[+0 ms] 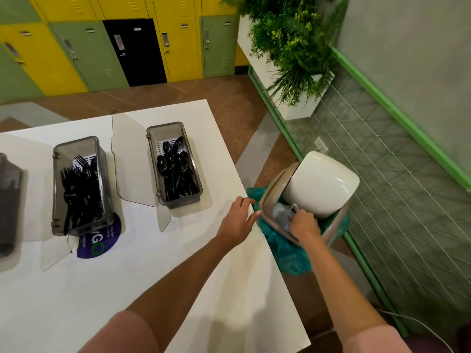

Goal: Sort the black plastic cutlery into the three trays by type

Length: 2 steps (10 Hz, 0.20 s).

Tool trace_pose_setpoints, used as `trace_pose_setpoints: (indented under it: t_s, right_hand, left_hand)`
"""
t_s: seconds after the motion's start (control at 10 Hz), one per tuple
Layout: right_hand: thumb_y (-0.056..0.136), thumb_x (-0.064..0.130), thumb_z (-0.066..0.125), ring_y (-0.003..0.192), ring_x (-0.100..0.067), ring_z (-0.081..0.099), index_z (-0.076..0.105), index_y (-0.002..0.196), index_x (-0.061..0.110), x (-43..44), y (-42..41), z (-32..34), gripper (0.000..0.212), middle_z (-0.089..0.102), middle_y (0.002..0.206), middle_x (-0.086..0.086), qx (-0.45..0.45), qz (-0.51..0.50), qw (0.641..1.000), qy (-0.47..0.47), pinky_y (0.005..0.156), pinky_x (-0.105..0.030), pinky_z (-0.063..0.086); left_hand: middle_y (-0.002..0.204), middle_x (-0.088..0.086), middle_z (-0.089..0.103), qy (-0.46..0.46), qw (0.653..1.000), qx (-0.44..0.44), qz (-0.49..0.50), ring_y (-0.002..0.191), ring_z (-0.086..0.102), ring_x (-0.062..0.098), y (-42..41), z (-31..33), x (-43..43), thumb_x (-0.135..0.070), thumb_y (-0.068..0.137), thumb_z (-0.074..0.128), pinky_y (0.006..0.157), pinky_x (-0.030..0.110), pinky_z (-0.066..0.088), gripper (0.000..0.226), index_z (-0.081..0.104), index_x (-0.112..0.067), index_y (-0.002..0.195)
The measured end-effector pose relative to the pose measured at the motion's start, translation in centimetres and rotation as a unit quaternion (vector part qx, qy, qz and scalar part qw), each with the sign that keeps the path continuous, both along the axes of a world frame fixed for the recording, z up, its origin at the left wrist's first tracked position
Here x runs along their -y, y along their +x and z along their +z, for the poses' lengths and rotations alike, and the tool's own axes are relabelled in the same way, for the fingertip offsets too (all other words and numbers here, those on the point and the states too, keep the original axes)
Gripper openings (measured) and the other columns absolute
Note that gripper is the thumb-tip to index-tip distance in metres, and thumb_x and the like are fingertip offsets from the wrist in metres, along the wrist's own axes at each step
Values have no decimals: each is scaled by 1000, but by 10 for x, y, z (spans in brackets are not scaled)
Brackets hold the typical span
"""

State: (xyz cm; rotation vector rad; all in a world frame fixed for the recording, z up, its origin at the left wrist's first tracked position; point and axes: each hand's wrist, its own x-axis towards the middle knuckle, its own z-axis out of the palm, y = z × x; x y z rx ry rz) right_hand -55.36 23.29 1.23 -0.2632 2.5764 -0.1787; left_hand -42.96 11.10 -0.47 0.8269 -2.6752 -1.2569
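Note:
Three smoky clear trays stand on the white table (127, 289). The right tray (195, 174) holds black spoons (173, 169). The middle tray (57, 200) holds black forks (81, 189). A third tray (10, 212) at the far left edge is blurred and cut off, its contents unclear. My left hand (237, 220) rests at the table's right edge, fingers apart, holding nothing. My right hand (303, 222) reaches into a beige waste bin (265, 200) beside the table, fingers closed on crumpled clear plastic (281, 212).
The bin has a teal liner (288, 253) and a raised white lid (321, 184). A blue round sticker (102, 240) lies by the fork tray. Clear open tray lids (130, 159) lie flat on the table. A green wire fence, planter and lockers stand behind.

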Motion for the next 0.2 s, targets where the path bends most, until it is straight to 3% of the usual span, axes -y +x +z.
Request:
trace_pose_setpoints:
  t_s: [0.1,0.2]
  right_hand:
    - [94,21,51,126,-36,48,46,138,11,0,17,17,45,51,138,-16,-27,8,1000,14,100,-42,42]
    - [97,28,45,124,-34,51,49,134,12,12,41,41,40,54,135,-13,-84,22,996,19,99,-41,42]
  left_hand:
    - [132,5,47,-20,999,-24,18,117,49,19,26,9,11,-34,98,44,97,31,46,37,47,-14,129]
    - [125,6,50,-48,996,-46,53,113,51,21,54,17,27,-30,99,44,91,36,48,32,51,-12,124]
